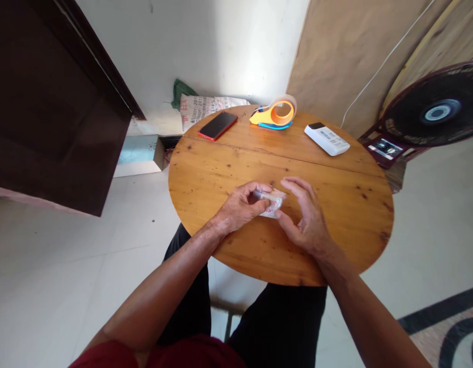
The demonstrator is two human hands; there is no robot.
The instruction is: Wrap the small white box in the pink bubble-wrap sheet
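My left hand (246, 204) grips a small clear plastic packet (275, 203) between thumb and fingers, just above the near half of the round wooden table (228, 174). Reddish marks show through the shiny film, but what is inside cannot be made out. To the right of the packet is my right hand (303, 217), its thumb and fingers spread apart in a curve. The right thumb tip is at the packet's lower right corner; whether it touches is unclear. Part of the packet is hidden behind the left fingers and thumb.
Toward the table's far side lie a red-edged phone (218, 125), an orange and blue tape dispenser (275, 113) and a white power bank (327, 139). A dark fan (437, 110) stands at the right. Behind the table is a printed sack (205, 108); a dark door (55, 102) is at left.
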